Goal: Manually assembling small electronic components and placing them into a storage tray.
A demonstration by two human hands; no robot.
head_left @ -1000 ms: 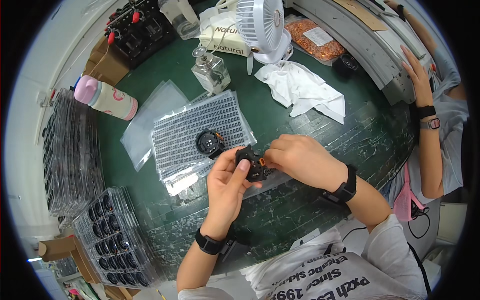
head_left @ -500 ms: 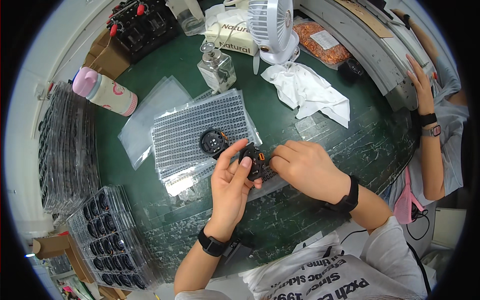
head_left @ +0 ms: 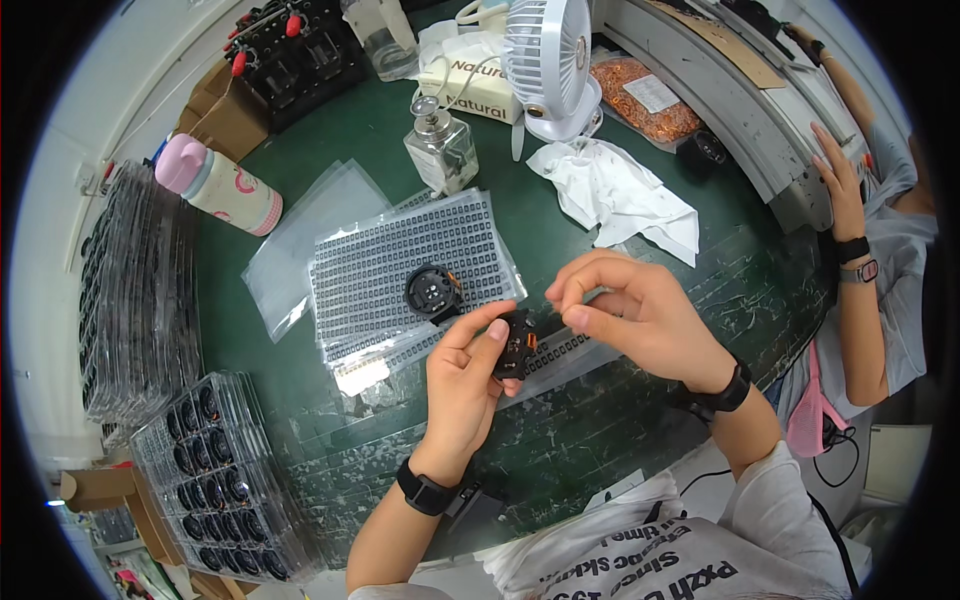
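Observation:
My left hand (head_left: 462,385) grips a black round watch-case-like part (head_left: 513,345) with a small orange piece on its edge, pinched between thumb and fingers. Just to its right, my right hand (head_left: 650,318) is raised with bent fingers drawn together near the thumb. Whatever they may hold is too small to make out. A second black round case (head_left: 434,291), also with an orange piece, lies on a clear sheet of small black stickers (head_left: 370,255) beyond my left hand. Part of another sticker sheet (head_left: 560,362) shows beneath my hands.
Stacked clear trays of round black parts (head_left: 215,480) stand at left, near a pink-lidded bottle (head_left: 230,190). Farther back are a glass pump bottle (head_left: 440,150), a tissue pack (head_left: 468,85), a white fan (head_left: 550,65) and a white cloth (head_left: 620,195). A co-worker's hand (head_left: 842,185) rests at right.
My right hand has drawn away from the black part to the right, its thumb coming into view. My left hand, still gripping the part, has shifted slightly nearer and tilted it.

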